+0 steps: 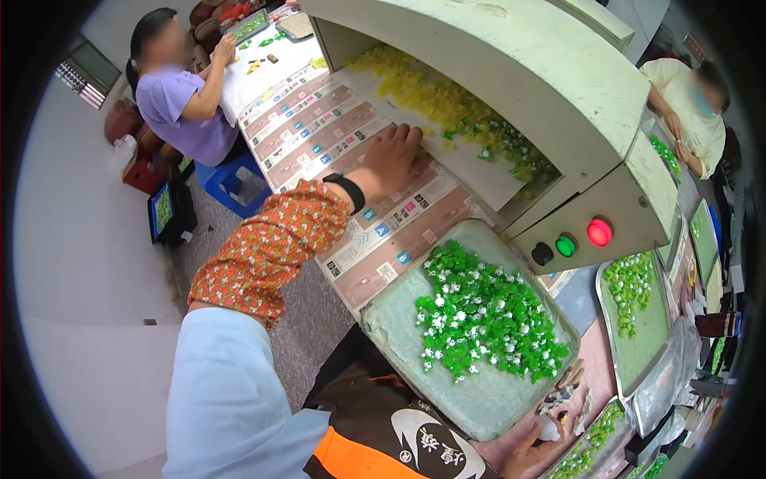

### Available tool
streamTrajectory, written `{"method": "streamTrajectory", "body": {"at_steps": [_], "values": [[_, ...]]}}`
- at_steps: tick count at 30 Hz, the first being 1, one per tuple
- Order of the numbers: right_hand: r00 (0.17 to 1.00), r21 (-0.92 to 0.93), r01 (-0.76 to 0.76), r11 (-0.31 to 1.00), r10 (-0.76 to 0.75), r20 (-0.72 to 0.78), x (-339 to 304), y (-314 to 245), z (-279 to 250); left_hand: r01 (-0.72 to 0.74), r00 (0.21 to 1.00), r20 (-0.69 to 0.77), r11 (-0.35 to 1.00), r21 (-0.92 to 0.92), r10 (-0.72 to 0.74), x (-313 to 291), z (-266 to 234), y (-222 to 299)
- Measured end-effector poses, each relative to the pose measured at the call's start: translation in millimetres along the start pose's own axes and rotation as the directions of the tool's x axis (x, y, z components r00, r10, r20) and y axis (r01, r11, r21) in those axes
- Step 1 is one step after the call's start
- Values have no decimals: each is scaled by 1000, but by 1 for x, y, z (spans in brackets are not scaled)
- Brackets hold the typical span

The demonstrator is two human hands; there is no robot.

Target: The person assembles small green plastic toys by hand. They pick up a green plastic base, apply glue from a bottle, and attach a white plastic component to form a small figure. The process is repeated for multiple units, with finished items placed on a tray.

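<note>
My left hand (392,160), in a floral sleeve and black wristband, reaches to the machine's opening. Its bent fingers are on the near edge of a white sheet (467,172); the fingertips are partly hidden. Yellow and green small pieces (431,84), some with white parts, lie in a band on that sheet. My right hand (528,453) shows only partly at the lower edge, beside the tray, with fingers curled round a small white rounded thing (548,428). Between my hands stands a pale tray (403,351) with a heap of green and white pieces (491,319).
The cream machine (590,104) overhangs the sheet, with a black knob (542,254) and lit green and red buttons (598,232). More trays (638,351) of green pieces stand at right. A person in purple (179,120) sits at far left, another in pale yellow (682,104) at right.
</note>
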State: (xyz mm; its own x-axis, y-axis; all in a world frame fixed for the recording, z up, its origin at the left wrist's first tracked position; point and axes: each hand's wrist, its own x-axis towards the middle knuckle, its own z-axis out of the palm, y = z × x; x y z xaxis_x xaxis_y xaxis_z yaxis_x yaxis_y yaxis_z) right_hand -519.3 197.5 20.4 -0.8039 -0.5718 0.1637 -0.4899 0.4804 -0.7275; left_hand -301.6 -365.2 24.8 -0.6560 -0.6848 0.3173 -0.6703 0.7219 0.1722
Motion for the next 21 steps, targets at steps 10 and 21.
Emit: {"method": "streamTrajectory", "body": {"at_steps": [10, 21], "values": [[1000, 5, 5, 1000, -5, -2, -1, 1, 1, 21, 964, 266, 983, -185, 30, 23, -23, -34], [1000, -5, -12, 1000, 12, -22, 8, -3, 5, -158, 960, -248, 983, -90, 132, 161, 0, -75]]}}
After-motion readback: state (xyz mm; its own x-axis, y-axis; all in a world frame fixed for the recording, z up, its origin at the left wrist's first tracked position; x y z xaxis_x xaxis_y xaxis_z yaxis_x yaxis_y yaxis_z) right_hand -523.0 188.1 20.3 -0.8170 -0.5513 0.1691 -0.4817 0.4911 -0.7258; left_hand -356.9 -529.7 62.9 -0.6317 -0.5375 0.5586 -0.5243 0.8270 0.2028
